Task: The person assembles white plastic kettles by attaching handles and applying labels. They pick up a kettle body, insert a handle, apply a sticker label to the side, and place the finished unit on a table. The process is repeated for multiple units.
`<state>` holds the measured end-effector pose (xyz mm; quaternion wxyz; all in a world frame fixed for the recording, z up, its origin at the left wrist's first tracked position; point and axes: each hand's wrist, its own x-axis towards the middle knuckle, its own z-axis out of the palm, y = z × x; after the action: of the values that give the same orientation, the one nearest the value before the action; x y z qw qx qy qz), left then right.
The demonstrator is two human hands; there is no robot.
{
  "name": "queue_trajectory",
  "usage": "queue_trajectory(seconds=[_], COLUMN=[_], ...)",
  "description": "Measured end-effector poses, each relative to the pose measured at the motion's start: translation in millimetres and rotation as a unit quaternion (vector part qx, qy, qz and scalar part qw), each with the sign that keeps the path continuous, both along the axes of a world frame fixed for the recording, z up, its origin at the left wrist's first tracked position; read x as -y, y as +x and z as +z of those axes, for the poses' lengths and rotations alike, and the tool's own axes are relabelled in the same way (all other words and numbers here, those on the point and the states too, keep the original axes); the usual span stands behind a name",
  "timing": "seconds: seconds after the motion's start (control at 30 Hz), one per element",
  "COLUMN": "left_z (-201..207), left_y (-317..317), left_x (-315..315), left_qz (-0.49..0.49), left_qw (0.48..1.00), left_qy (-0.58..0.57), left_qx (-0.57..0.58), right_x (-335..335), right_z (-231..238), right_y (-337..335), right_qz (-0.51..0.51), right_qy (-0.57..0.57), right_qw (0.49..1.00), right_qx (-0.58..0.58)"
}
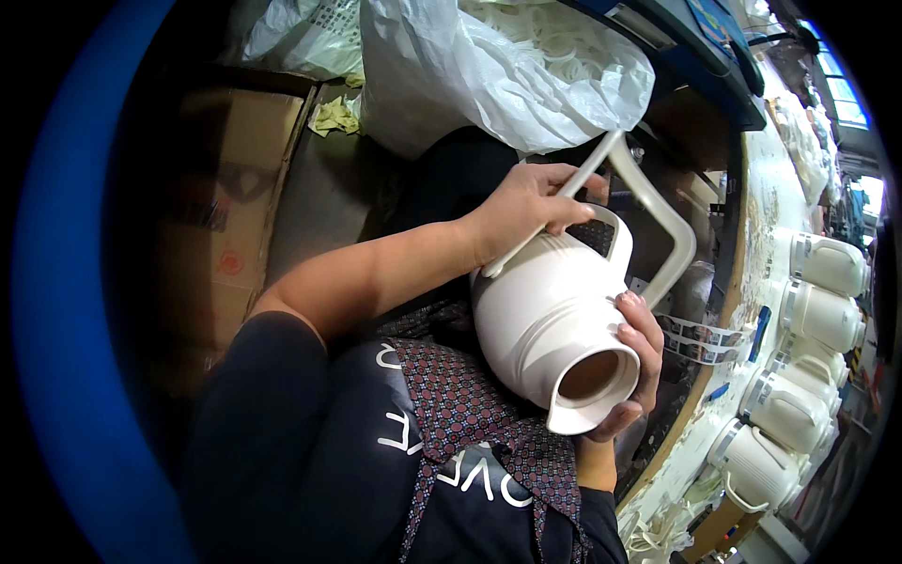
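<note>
A white plastic jug shell [526, 301] lies tilted across my lap, its round open mouth and spout facing me. My right hand [643, 362] wraps around the neck beside the mouth, fingers on top and thumb underneath. A white angled carrying handle [669, 230] rises over the jug, with one arm running down to its side. Around that arm my left hand [531, 202] is closed, its thumb near the jug's wall. Beyond it shows the smaller fixed grip [618, 246] of the jug. The far end of the carrying handle is partly hidden behind the jug.
A white sack [423, 85] full of pale plastic rings stands ahead. Several white jugs [789, 404] line the worn bench [766, 197] at the right, near a blue pen [760, 333]. A strip of labels [700, 340] hangs at its edge. Cardboard [225, 197] is at left.
</note>
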<state>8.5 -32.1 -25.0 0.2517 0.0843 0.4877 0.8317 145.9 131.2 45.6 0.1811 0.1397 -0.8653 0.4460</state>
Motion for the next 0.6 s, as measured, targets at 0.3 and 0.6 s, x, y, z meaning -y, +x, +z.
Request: queue_trajectory(seconds=[0.3, 0.6], left_z=[12, 115], left_y=[31, -90], left_x=[10, 77], left_qz=[0.129, -0.434], left_qw=[0.879, 0.845], left_qy=[-0.102, 0.222], left_qx=[-0.447, -0.221], right_x=[-8, -1], right_z=[-10, -26], right_y=[21, -21], right_qz=[-0.034, 0.075], right_qy=[0.076, -0.098], right_qw=[0.976, 0.991], right_qx=[-0.199, -0.044])
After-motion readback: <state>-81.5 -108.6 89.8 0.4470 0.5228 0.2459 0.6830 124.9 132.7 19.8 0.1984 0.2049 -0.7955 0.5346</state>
